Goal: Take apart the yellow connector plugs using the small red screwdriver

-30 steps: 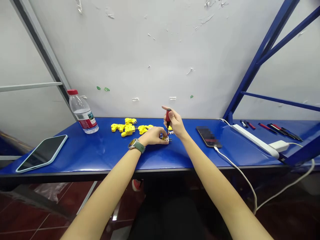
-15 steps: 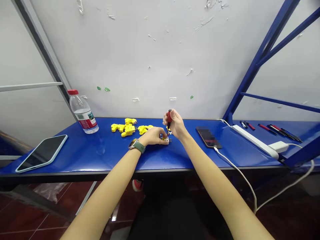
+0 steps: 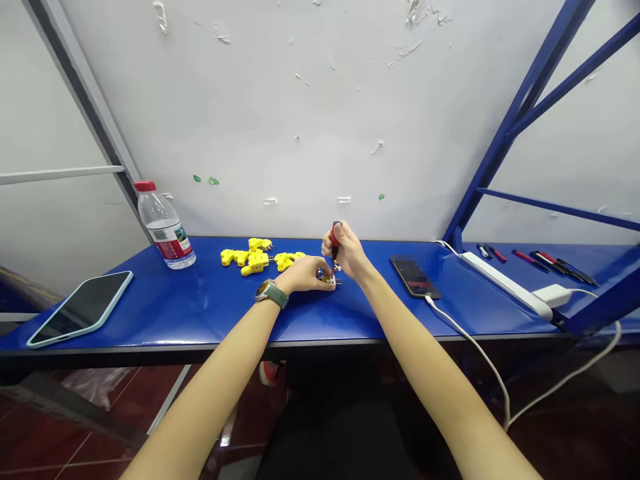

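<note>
My right hand [image 3: 347,251] is closed around the red and black handle of a screwdriver [image 3: 336,239]. The screwdriver stands nearly upright, its tip down at a small white and yellow plug part [image 3: 330,280] with metal pins pointing right. My left hand [image 3: 306,273], with a watch on the wrist, pinches that part against the blue table. Fingers hide much of it. Several yellow plug pieces [image 3: 256,259] lie just left of my left hand, some with pins showing. A few tiny pieces beside the screwdriver tip are too small to make out.
A water bottle [image 3: 166,230] and a phone in a pale case [image 3: 83,310] are on the left. To the right lie a second phone [image 3: 414,275] on a cable, a white power strip [image 3: 505,283] and several pens [image 3: 555,263]. A white wall [image 3: 300,107] rises behind the table.
The view has shifted slightly. My right hand and the screwdriver have tilted a little, with the handle a bit further left; my left hand keeps its hold on the part.
</note>
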Tool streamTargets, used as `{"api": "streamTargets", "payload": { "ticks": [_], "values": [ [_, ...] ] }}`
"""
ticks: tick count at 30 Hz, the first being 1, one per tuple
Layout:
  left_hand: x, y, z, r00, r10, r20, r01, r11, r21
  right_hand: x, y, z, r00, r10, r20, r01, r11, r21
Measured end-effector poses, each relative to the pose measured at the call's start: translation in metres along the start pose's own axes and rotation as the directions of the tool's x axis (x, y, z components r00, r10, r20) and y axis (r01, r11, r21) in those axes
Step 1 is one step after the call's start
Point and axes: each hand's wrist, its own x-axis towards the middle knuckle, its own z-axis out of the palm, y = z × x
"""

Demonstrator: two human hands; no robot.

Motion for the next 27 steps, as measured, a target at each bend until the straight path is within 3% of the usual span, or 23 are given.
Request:
{"api": "streamTargets", "payload": {
  "ticks": [11, 16, 27],
  "values": [
    [-0.0005, -0.0011, -0.0019, 1.0, 0.006, 0.014, -0.006, 0.999, 0.032, -0.0018, -0.0065, 0.0, 0.997, 0.072, 0.009, -0.072, 0.996, 0.056],
    [-0.0001, -0.0032, -0.002, 1.0, 0.02, 0.012, -0.021, 0.998, 0.056, -0.0009, -0.0038, 0.0002, 1.0, -0.017, 0.022, 0.017, 0.999, 0.028],
    [-0.0017, -0.007, -0.0014, 0.999, 0.052, 0.005, -0.052, 0.998, -0.045, 0.0003, -0.0022, -0.0076, 0.999, 0.045, 0.003, -0.045, 0.999, 0.014]
  ]
}}
